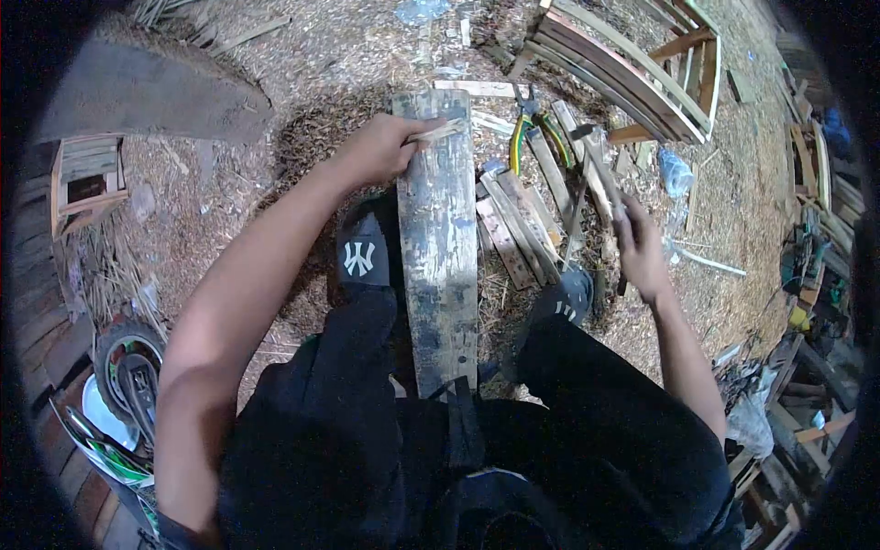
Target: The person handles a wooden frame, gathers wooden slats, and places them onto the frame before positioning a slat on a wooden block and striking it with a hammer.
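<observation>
My left hand (383, 149) is closed on a small wood strip (440, 132), pressing it against the far end of a worn plank (440, 238). The plank runs lengthwise between my legs, its paint scuffed and flaking. Off to the right, my right hand (643, 246) grips the handle of a hammer (602, 165), its dark head raised away from the plank. Pliers (526, 128) with yellow and green handles lie on the ground beyond the plank's right side. Several cut wood pieces (521, 225) are piled between the plank and the hammer.
Wood shavings (316, 119) cover the ground. A slatted wooden frame (632, 73) stands at the upper right, and a smaller wooden box (90, 179) at the left. A wheel (128, 367) is at the lower left. Scrap wood (816, 403) and plastic bags (676, 172) lie to the right.
</observation>
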### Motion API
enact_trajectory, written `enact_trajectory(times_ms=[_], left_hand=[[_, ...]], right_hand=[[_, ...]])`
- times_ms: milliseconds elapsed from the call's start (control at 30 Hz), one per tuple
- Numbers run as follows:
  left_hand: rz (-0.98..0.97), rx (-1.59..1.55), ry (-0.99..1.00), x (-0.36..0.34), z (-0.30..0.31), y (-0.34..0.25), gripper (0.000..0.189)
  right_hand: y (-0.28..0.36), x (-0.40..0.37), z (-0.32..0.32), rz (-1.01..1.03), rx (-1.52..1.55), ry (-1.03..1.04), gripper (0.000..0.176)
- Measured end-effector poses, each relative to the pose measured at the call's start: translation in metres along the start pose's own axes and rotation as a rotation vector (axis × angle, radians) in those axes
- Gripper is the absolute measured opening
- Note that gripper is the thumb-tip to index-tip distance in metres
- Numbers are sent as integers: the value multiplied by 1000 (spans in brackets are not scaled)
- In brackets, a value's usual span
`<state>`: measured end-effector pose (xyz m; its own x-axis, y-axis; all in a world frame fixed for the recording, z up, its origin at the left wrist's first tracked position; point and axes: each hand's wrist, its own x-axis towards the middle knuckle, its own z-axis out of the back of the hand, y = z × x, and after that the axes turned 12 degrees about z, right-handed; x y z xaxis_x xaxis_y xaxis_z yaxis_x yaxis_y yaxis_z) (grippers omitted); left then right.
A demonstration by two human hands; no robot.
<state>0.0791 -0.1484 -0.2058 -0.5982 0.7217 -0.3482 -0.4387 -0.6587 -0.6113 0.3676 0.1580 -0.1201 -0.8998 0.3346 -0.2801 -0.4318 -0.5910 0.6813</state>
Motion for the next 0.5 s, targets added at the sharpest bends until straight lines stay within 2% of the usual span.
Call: enact_trajectory(times_ms=[100,167,267,300,333,400,433,500], left_hand=[[-44,99,-25,1,2,-2,55],[-26,148,-21,1,0,-5,55],[-30,216,-46,2,-6,-1,54],[-53,228,-76,1,-6,-3,54],[-56,233,-67,1,-5,-4,54],[-6,247,-16,-1,-1,-8,55],[5,250,-22,-2,1,-9,55],[-11,237,-4,-3,2,-8,56]], right_hand=[[34,11,-29,-71,138,54,40],[41,30,-53,294,180,-36,39],[55,53,-72,290,310,54,42],[54,56,-78,332,261,41,42],[56,54,-83,325,268,36,42],[62,50,-90,-52,678,49,44],[49,48,-106,-4,783,-37,44],[35,48,-122,-34,824,-38,44]])
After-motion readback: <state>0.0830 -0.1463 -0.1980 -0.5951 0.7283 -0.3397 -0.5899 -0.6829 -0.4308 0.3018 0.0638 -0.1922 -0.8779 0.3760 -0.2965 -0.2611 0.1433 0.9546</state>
